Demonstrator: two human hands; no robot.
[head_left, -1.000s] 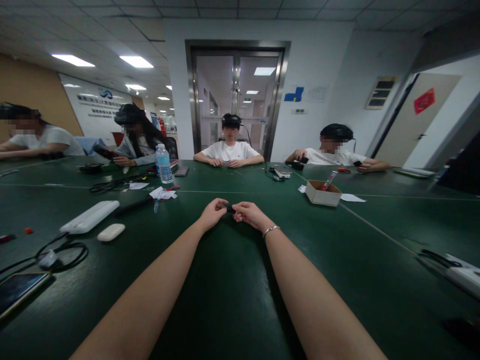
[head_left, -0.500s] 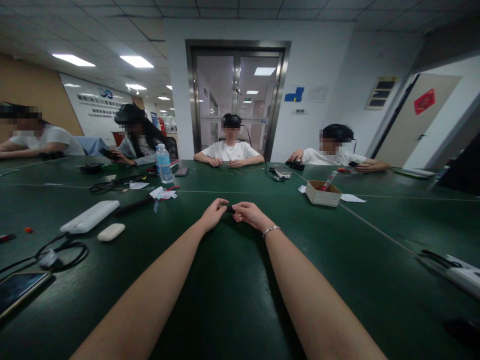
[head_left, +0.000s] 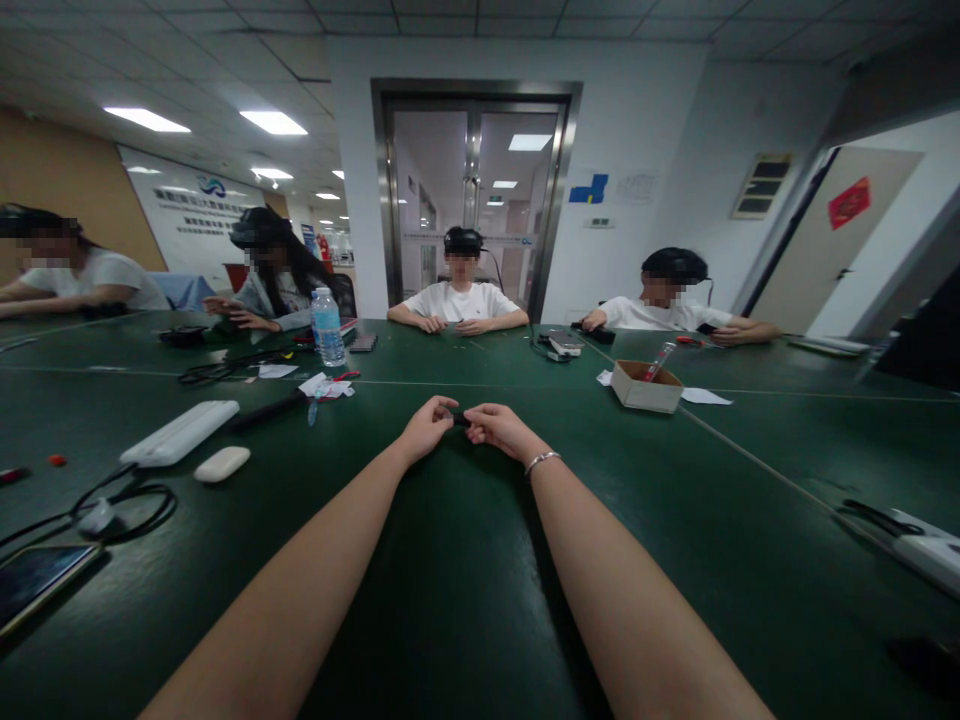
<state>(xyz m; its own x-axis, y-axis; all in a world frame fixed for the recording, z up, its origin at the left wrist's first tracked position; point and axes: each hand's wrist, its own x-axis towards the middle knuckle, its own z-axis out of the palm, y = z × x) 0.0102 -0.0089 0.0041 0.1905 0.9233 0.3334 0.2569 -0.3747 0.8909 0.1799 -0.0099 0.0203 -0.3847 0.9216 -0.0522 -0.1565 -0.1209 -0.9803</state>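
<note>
Both of my hands are close together over the middle of the green table point(head_left: 450, 560), with a small black object point(head_left: 460, 420) between them. My left hand point(head_left: 429, 428) has its thumb and fingers closed at the object's left end. At the right end, my right hand point(head_left: 501, 430) pinches the same object with its fingertips. The object is too small and dark to name. A metal bracelet point(head_left: 541, 463) circles my right wrist.
Left lie a white power bank point(head_left: 180, 433), a white oval case point(head_left: 222, 464), a phone point(head_left: 41, 580) and cables. Farther back stand a water bottle point(head_left: 328, 328) and an open box point(head_left: 647, 388). Several people sit across the table. A power strip point(head_left: 930, 548) lies right.
My hands have hardly moved. At the back left, a person's hands have shifted and the dark object they held up is lower. A person's hand at the right has moved slightly.
</note>
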